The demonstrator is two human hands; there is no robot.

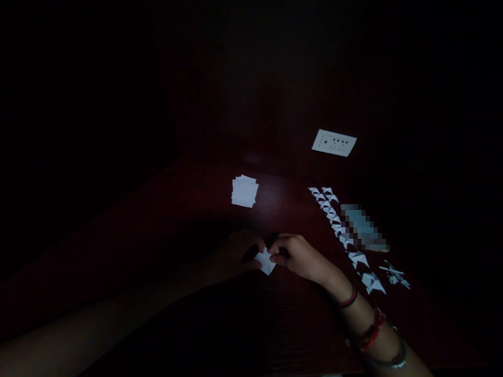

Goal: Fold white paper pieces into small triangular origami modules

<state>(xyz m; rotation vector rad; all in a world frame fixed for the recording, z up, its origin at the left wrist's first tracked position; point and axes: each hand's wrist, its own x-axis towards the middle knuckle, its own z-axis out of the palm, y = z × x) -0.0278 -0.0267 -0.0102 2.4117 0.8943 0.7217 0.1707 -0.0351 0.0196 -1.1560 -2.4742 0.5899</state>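
Between my two hands, low over the dark red table [283,309], is a small white piece of folded paper [266,262] with crease lines on it. My left hand [242,254], in deep shadow, pinches its left edge with thumb and fingers. From the right, my right hand [294,254] grips the opposite edge, fingers bent and thumb on the paper. A stack of white square paper sheets [244,192] lies beyond the hands, its edges uneven. To the right runs a slanting row of folded white paper pieces [330,213].
A blurred-out flat object, perhaps a phone [363,228], lies right of the row. Nearer me are thin white paper scraps [396,275]. A white socket plate [334,143] is on the dark wall behind. Most surroundings are too dark to make out.
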